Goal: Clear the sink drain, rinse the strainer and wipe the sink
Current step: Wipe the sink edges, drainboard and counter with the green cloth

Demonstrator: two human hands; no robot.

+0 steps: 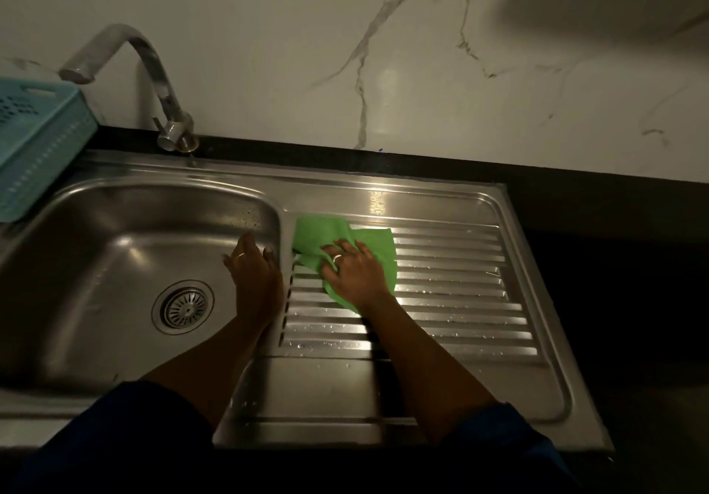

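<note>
A steel sink (96,232) has its basin on the left and a ribbed draining board (460,275) on the right. The round slotted strainer (185,307) sits in the drain hole at the basin's floor. A green cloth (326,232) lies spread on the board's left end, and my right hand (355,267) presses flat on it with fingers spread. My left hand (255,263) rests on the basin's right rim, fingers apart, holding nothing. Both hands wear a ring.
A curved chrome tap (153,71) stands at the back, its spout pointing left over a turquoise plastic basket (38,140) at the sink's left edge. A marble wall (383,52) rises behind. Dark counter (614,217) surrounds the sink. Water drops dot the board.
</note>
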